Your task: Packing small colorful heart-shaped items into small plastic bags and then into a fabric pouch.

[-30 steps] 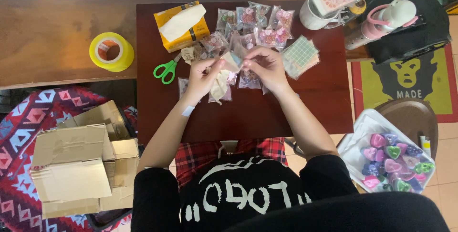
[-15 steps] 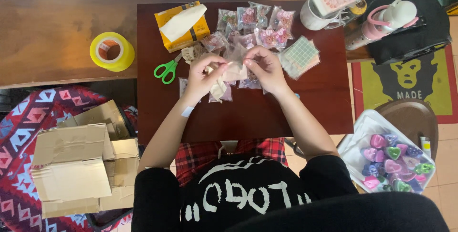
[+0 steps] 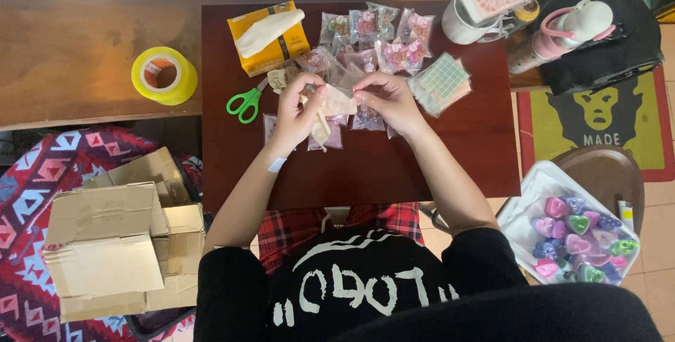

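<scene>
Over the dark red table [image 3: 450, 152], my left hand [image 3: 299, 108] and my right hand [image 3: 387, 99] together pinch a small beige paper packet [image 3: 336, 101]. A thin strip hangs down from it by my left thumb. Several clear little bags with pink and coloured contents [image 3: 383, 36] lie spread just beyond and under my hands. Green-handled scissors [image 3: 246, 101] lie to the left of my left hand. A checked square packet [image 3: 441, 82] sits right of my right hand.
A yellow box with a white pouch on top [image 3: 271, 36] stands at the table's far left. A yellow tape roll [image 3: 164, 75] sits on the brown bench. Cardboard boxes [image 3: 112, 243] are lower left. A tray of coloured hearts [image 3: 573, 233] rests on a stool at right; mug and pink bottle [image 3: 562, 29] upper right.
My hands have drawn slightly toward me and lowered the beige packet, which now shows more plainly between my fingers. Nothing else has moved.
</scene>
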